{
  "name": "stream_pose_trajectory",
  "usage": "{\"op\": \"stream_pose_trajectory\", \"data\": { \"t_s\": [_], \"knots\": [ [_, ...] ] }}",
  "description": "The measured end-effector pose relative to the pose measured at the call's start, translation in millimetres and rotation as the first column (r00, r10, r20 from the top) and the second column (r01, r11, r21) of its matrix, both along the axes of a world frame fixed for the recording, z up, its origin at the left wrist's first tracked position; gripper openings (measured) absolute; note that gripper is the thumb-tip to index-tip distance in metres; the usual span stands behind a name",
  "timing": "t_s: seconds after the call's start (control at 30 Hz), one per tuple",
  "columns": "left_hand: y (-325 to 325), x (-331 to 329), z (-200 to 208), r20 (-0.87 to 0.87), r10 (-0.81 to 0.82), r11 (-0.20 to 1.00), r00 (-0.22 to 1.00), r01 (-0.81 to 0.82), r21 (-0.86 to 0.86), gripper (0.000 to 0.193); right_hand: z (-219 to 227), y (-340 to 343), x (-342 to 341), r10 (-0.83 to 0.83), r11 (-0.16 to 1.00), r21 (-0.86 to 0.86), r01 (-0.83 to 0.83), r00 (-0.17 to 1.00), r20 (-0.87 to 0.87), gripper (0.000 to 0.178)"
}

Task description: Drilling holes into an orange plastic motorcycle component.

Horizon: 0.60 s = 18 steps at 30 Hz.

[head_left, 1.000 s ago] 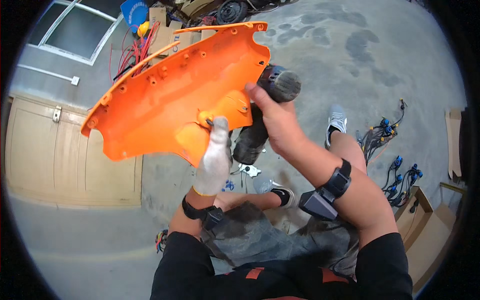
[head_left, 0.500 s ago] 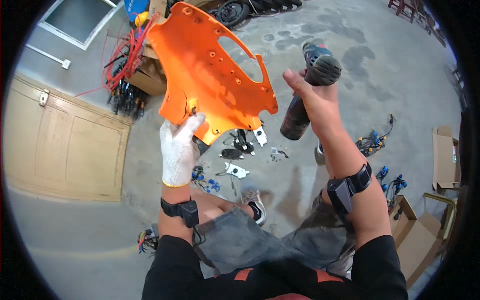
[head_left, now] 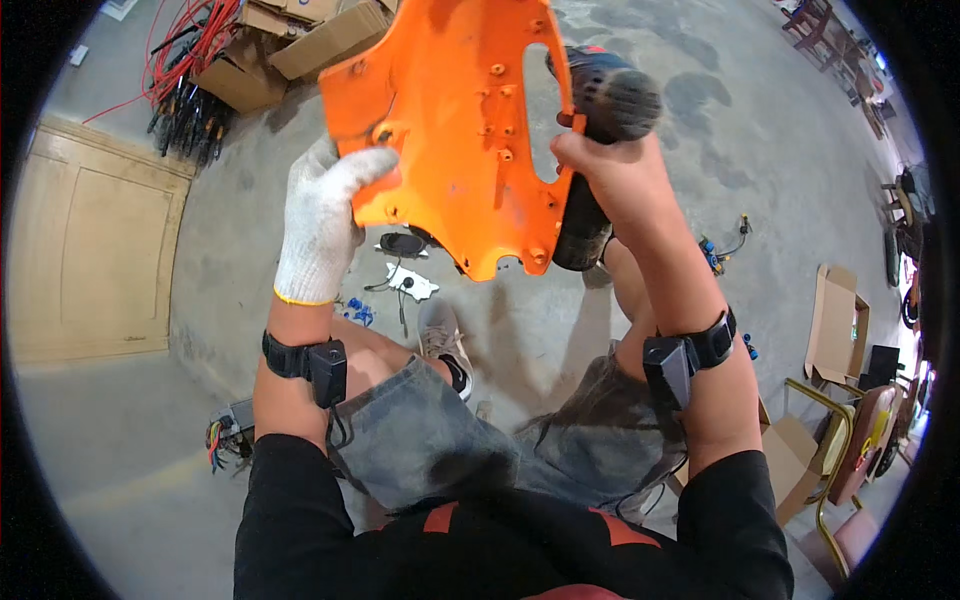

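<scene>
An orange plastic panel [head_left: 450, 130] with screw bosses and a long oval cutout is held up in front of me, its ribbed inner side facing me. My left hand [head_left: 325, 205], in a white knit glove, is closed on its lower left edge, thumb on the near face. My bare right hand [head_left: 620, 165] grips a dark, worn cordless drill [head_left: 582, 222], and its thumb rests at the panel's right edge beside the cutout. The drill lies partly behind the panel, so its nose is mostly hidden.
On the floor below lie a white bracket-like part [head_left: 410, 284], a black oval part [head_left: 402, 244] and blue connectors [head_left: 356, 312]. Cardboard boxes [head_left: 245, 75] and red cables [head_left: 185, 45] stand at far left; an open carton [head_left: 838, 325] and a metal-framed chair [head_left: 838, 440] at right.
The panel has turned more upright and shifted right, up against the drill. My right thumb, apart from it before, now meets its right edge. The view has swung to the right.
</scene>
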<state>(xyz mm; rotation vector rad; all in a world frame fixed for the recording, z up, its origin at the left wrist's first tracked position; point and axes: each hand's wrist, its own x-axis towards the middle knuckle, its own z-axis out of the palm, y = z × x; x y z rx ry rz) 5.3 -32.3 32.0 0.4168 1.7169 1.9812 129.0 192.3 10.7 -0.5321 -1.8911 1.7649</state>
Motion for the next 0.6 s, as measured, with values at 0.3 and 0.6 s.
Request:
{"op": "stream_pose_trajectory", "data": {
  "t_s": [0.3, 0.6],
  "knots": [
    [24.9, 10.3, 2.7, 0.142, -0.266, 0.893, 0.953, 0.188, 0.408, 0.083, 18.1, -8.1, -4.5, -0.066, 0.925, -0.379, -0.024, 0.973, -0.222, 0.025],
    [26.9, 20.6, -20.6, 0.326, -0.192, 0.898, 0.926, 0.3, -0.322, 0.057, 10.4, -4.5, -1.9, -0.047, 0.999, -0.019, 0.045, 0.981, -0.188, 0.022]
  ]
}}
